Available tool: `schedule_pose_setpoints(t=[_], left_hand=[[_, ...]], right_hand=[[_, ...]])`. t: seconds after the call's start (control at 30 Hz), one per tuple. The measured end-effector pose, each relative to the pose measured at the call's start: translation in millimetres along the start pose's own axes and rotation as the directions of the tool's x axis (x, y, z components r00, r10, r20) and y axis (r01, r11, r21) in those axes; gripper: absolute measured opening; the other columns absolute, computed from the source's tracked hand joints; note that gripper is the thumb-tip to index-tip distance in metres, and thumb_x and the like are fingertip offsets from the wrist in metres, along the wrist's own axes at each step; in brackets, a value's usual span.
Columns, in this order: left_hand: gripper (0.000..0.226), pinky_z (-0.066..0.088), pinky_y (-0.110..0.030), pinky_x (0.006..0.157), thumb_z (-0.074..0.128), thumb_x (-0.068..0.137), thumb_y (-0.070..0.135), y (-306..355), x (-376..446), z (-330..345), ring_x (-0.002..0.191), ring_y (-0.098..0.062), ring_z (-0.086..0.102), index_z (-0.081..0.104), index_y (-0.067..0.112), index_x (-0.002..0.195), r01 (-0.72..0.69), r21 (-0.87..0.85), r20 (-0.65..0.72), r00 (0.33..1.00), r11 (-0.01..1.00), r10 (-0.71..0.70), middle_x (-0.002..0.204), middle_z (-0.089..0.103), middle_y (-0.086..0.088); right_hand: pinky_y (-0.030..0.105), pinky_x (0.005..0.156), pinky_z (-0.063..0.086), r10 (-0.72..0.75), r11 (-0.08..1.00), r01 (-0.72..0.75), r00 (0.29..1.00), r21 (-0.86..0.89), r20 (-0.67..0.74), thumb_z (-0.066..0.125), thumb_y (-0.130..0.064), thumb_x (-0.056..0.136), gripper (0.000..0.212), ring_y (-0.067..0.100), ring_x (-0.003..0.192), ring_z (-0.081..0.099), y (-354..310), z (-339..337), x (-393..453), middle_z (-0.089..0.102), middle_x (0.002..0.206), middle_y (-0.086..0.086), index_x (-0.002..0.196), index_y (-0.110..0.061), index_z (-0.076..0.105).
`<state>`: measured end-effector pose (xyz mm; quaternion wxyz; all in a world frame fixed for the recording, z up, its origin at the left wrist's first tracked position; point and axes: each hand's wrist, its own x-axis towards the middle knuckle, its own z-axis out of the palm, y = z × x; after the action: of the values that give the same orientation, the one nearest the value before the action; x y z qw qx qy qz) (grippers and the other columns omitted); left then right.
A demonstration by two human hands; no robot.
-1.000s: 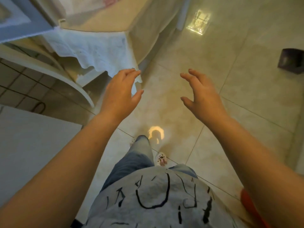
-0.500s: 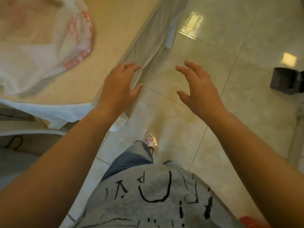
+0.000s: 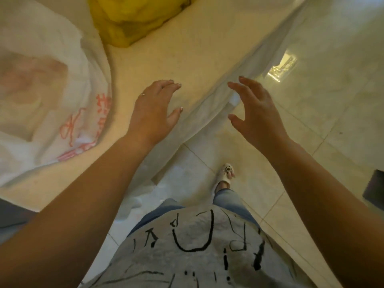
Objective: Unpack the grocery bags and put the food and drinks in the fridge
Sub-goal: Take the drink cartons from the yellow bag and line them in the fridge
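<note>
Since the earlier frame a yellow bag (image 3: pixel 133 19) has come into view at the table's (image 3: pixel 187 48) far edge. Left hand (image 3: pixel 152 113) and right hand (image 3: pixel 256 115) hover near its corner, fingers spread, holding nothing. White bag (image 3: pixel 52 96) lies left.

A single wide-angle view looks out from the person's head, facing forward and steeply down. The wearer's grey printed shirt (image 3: pixel 199 252) fills the bottom edge, very near the lens, and both bare forearms stretch away from it to the left hand (image 3: pixel 153 112) and right hand (image 3: pixel 256 113) at mid-frame. The cream cloth-covered counter (image 3: pixel 187 53) crosses the upper left on a slant, close by. The pale glossy tiled floor (image 3: pixel 332 90) lies farther below on the right. Straight edges bow towards the frame's borders.
</note>
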<state>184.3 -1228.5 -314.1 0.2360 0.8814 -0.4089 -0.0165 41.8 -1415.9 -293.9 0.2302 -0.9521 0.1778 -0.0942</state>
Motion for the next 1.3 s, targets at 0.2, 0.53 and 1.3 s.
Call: schedule_pose_setpoints(t=[0.2,0.53,1.3], left_hand=[[0.051,0.039,-0.044,0.102,0.062,0.085,0.026,27,84,5,0.123,-0.026,0.047,0.048,0.014,0.133,0.215,0.041,-0.077,0.974,0.976,-0.212,0.133,0.05,-0.008],[0.048,0.039,-0.04,0.101,0.061,0.087,0.027,6,176,18,0.121,-0.026,0.048,0.05,0.013,0.132,0.394,0.058,-0.188,0.907,0.917,-0.378,0.131,0.052,-0.009],[0.031,0.035,-0.031,0.093,0.064,0.083,0.019,-88,457,41,0.118,-0.024,0.048,0.057,0.014,0.113,0.595,-0.099,-0.132,0.786,0.797,-0.603,0.124,0.055,-0.007]], right_hand=[[0.042,0.106,0.036,-0.181,0.983,0.177,0.976,0.046,0.122,0.071,-0.011,0.077,0.067,0.029,0.133,0.034,51,-29,114,0.034,0.147,0.008,0.138,-0.019,0.042],[0.038,0.105,0.032,-0.409,0.912,0.402,0.879,0.08,0.246,0.067,-0.013,0.081,0.063,0.027,0.134,0.031,71,-19,258,0.032,0.148,0.007,0.138,-0.02,0.041],[0.036,0.093,0.047,-0.529,0.842,0.44,0.785,0.313,0.323,0.054,-0.001,0.086,0.065,0.02,0.121,0.05,77,35,605,0.039,0.14,0.004,0.143,-0.022,0.032]])
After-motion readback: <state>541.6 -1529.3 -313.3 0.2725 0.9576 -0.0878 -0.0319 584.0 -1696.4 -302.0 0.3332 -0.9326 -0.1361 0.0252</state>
